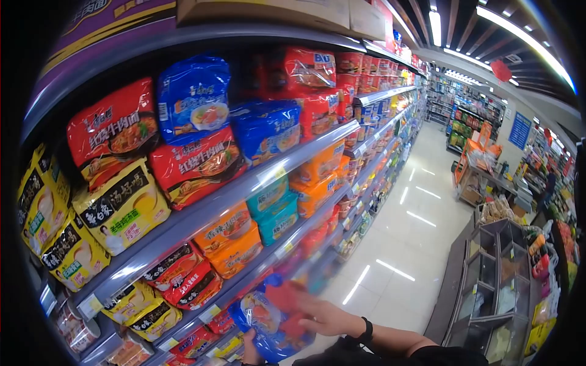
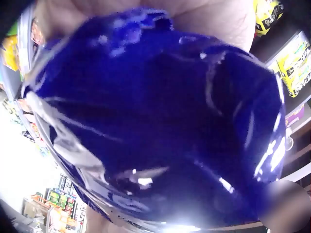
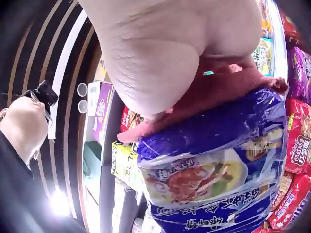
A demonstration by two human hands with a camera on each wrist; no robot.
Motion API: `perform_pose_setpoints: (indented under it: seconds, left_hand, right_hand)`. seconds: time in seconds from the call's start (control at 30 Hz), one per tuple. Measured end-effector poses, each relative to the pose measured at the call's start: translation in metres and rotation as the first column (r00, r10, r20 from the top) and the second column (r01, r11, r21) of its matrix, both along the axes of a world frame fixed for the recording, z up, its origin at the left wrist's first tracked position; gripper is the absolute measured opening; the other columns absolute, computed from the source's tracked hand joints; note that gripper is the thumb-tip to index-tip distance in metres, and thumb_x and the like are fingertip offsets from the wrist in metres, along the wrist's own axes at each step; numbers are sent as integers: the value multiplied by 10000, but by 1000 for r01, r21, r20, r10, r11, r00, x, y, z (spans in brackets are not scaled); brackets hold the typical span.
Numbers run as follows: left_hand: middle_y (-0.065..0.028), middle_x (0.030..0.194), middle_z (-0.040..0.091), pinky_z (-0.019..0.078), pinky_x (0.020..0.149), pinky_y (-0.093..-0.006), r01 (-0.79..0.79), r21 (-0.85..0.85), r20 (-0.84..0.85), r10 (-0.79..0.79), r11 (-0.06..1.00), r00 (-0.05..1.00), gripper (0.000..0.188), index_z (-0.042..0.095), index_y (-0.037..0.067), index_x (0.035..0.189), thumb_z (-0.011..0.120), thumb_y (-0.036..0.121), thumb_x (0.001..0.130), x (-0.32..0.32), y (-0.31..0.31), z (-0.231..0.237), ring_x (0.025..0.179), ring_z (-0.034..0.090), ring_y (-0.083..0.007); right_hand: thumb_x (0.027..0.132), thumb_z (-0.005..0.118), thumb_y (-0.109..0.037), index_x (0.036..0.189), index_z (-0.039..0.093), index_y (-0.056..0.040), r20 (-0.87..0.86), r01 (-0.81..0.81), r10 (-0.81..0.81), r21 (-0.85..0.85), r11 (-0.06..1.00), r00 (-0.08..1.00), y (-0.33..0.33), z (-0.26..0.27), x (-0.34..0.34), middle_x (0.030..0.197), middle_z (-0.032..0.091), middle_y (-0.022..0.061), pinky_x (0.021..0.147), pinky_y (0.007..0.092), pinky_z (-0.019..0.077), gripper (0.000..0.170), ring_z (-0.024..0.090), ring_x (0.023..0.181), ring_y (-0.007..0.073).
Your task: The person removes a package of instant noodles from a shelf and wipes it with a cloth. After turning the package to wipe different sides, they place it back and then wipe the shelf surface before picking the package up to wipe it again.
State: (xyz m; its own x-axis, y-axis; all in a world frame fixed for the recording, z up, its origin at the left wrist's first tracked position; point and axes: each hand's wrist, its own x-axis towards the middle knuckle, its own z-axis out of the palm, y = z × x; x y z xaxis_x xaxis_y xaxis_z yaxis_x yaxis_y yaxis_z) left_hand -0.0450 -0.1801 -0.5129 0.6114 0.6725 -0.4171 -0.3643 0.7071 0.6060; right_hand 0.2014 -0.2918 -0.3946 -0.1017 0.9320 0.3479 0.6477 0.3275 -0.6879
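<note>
A blue noodle pack (image 1: 259,314) is held low in front of the shelf. My left hand (image 1: 251,349) grips its lower left edge, and the pack's dark blue back (image 2: 160,116) fills the left wrist view below the palm (image 2: 214,17). With my right hand (image 1: 332,318) I hold a red cloth (image 1: 285,297) against the pack's face. In the right wrist view the cloth (image 3: 214,99) lies between my right hand (image 3: 165,53) and the pack's edge, above the printed bowl (image 3: 194,179). Most fingertips are hidden by cloth and pack.
Shelves on the left carry noodle packs: a blue one (image 1: 194,100) standing upright, red ones (image 1: 198,165) and yellow ones (image 1: 122,207), behind a grey shelf edge (image 1: 201,216). The tiled aisle (image 1: 390,244) runs ahead. Compartmented bins (image 1: 488,287) stand at the right.
</note>
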Motion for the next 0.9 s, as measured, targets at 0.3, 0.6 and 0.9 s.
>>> perform_pose_setpoints:
  seconds: [0.3,0.6,0.9]
  left_hand:
    - [-147,1121,684,588,901,-454,47,25,17,-47,999,999,435,602,64,1210,566,442,997,4,6,-32,1011,691,-310]
    - [-152,1146,679,582,917,-457,-119,133,126,102,984,987,451,596,58,1233,563,441,998,12,5,0,1031,686,-316]
    - [-157,1171,675,576,932,-459,30,146,32,-35,989,999,467,590,51,1257,561,439,999,5,0,-11,1051,681,-323]
  right_hand:
    - [1029,552,-206,1527,409,4,-76,165,-162,39,986,984,12,4,0,1653,278,248,1239,454,288,560,301,1521,409]
    - [1023,610,-261,1466,485,29,-57,-38,39,20,999,998,-12,21,-11,1577,422,241,1229,461,308,544,351,1508,374]
    - [981,647,-185,1551,390,-16,49,26,-31,92,995,998,-11,26,-7,1655,311,200,1251,458,268,648,294,1540,357]
